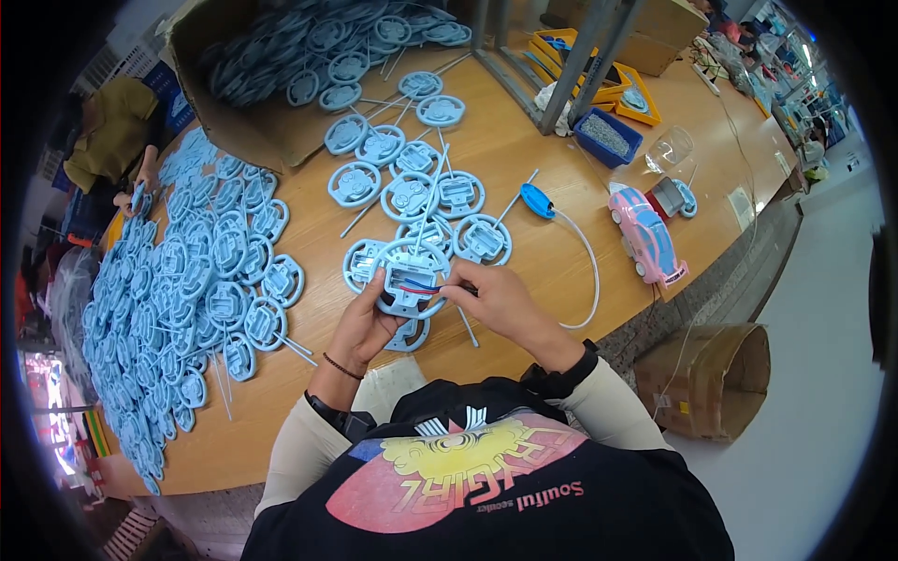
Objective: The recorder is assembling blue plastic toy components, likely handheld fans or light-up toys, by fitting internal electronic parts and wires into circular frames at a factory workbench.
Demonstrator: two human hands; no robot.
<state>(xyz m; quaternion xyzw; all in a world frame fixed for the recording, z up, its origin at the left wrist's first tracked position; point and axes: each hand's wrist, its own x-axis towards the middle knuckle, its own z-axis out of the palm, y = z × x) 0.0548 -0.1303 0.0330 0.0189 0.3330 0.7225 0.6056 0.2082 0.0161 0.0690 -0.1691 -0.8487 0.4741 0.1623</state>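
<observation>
My left hand [368, 323] is closed around the lower left rim of a light blue toy steering wheel [412, 266]. An open rectangular compartment in the wheel's hub faces up. At its right side, my right hand [494, 297] pinches thin red and dark blue strands, which look like wires [419, 288], lying across the compartment; their far ends are too small to make out. Several similar wheels [482, 238] with thin rods lie on the table just beyond my hands, some face up and some showing their hollow backs.
A large heap of blue wheels [187, 280] covers the table's left side; a carton [210, 103] spills more. At right are a blue device [537, 200] with white cable, a blue bin [608, 138], and a pink toy car [645, 234]. Another person [117, 131] works at far left.
</observation>
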